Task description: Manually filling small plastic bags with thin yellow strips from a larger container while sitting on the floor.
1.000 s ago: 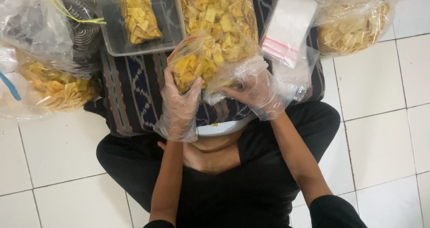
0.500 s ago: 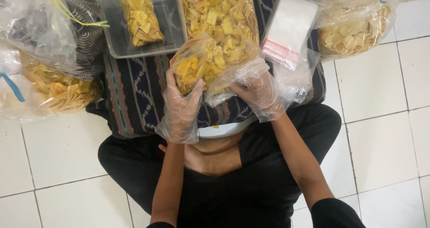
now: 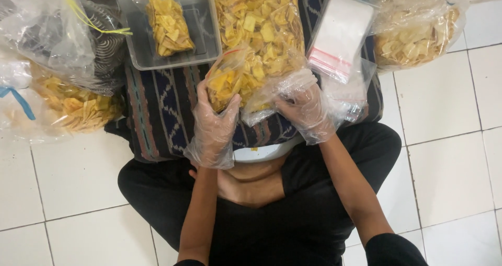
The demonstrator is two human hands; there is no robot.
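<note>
from the head camera: left hand (image 3: 214,125) grips a small chip bag (image 3: 226,83), partly filled, right hand (image 3: 303,109) pinching its plastic beside the big chip heap (image 3: 259,20). one packed bag (image 3: 167,25) lies in the tray (image 3: 209,49); empty bags (image 3: 340,33) wait.

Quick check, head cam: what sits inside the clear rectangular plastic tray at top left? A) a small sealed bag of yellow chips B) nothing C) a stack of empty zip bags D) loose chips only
A: the clear rectangular plastic tray holds one small sealed bag of yellow chips; the stack of empty zip bags lies outside it, to the right of the large open bag of chips.
</note>
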